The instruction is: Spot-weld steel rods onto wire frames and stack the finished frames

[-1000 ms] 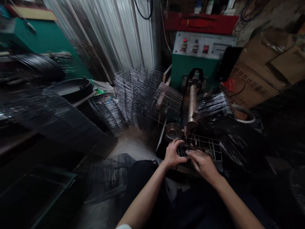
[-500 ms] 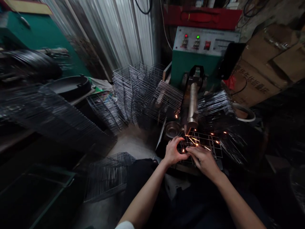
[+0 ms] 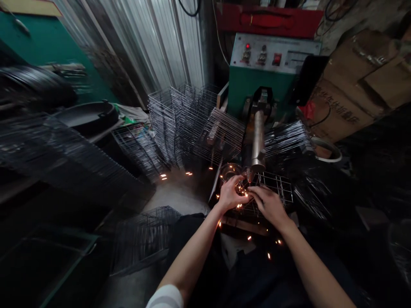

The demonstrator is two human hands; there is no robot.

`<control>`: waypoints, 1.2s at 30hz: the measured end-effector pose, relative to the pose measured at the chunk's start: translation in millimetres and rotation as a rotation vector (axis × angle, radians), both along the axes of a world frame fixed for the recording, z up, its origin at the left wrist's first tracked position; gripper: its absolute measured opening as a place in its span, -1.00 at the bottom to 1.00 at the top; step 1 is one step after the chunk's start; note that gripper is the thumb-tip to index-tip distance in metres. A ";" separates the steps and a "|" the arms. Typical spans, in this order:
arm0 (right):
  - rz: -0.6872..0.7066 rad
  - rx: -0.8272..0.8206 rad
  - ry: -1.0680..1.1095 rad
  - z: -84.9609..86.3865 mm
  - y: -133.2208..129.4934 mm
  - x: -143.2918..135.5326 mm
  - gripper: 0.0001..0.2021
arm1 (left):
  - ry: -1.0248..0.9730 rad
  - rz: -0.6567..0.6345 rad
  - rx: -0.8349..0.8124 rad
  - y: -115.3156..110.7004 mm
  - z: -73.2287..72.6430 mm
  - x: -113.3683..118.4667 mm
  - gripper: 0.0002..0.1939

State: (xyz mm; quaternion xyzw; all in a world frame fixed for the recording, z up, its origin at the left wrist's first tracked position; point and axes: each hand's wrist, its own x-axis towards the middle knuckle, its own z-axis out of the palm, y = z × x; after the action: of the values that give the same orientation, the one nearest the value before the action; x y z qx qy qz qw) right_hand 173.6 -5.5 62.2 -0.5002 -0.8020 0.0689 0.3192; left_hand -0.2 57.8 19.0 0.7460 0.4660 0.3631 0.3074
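Note:
A wire grid panel (image 3: 282, 185) lies under the metal electrode arm (image 3: 258, 143) of a green spot welder (image 3: 253, 80). My left hand (image 3: 230, 195) is at the panel's left side, thumb and fingers curved around its edge close to the electrode tip. From the right, my right hand (image 3: 269, 206) grips the near part of the panel, its fingertips close to the left thumb. The wires between the fingers are partly hidden by the hands. Sparks scatter around both hands and fall toward my lap. A round metal dish (image 3: 230, 171) sits just beyond my left hand.
Stacked wire grids (image 3: 170, 124) stand left of the welder, and another stack (image 3: 146, 239) is beside my left leg. More wire pieces (image 3: 284, 139) lie to the right. Cardboard boxes (image 3: 346, 98) stand at the right, near a white-rimmed bucket (image 3: 335, 150).
The panel and both hands have shifted left a little under the electrode. Sparks now spread lower and farther left. The welder's green light has gone out, while the red one stays lit.

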 end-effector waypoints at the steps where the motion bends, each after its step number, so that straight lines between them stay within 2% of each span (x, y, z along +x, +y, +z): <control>1: -0.016 0.003 0.016 -1.1 -0.5 0.5 -0.73 | 0.013 0.017 0.001 -1.6 0.0 0.0 -0.28; 4: -0.086 0.056 0.042 -2.4 -1.8 3.0 -0.78 | 0.040 0.054 0.025 -3.0 1.8 -1.2 -0.28; 9: -0.187 0.075 -0.105 3.7 0.3 7.9 -0.84 | -0.002 -0.029 0.053 7.4 7.5 -5.7 -0.30; 17: -0.211 0.111 -0.166 -2.1 16.8 12.3 -0.88 | -0.081 0.005 -0.046 26.1 -1.4 -2.0 -0.30; 24: -0.196 0.084 -0.157 -3.5 25.5 17.3 -0.88 | -0.036 -0.004 0.036 35.9 4.3 -2.1 -0.28; 27: -0.201 0.092 -0.148 -7.2 26.6 19.4 -0.87 | -0.041 -0.014 0.088 37.9 3.1 -2.0 -0.28; 30: -0.201 0.092 -0.129 -8.8 27.2 15.9 -0.84 | -0.044 -0.018 0.074 37.6 0.8 -1.9 -0.28; 34: -0.208 0.098 -0.056 -3.5 14.0 15.8 -0.81 | -0.021 -0.002 0.037 33.9 2.3 -3.5 -0.27; 36: -0.229 0.081 -0.027 -5.0 -8.7 34.9 -0.77 | 0.021 -0.002 0.018 33.0 5.1 -5.2 -0.27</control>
State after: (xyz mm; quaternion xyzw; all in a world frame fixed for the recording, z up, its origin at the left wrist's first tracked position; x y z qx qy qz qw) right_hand 208.5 -14.2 57.2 -0.5764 -0.7457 -0.0071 0.3342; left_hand -5.4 90.8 24.1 0.7530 0.4653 0.3591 0.2958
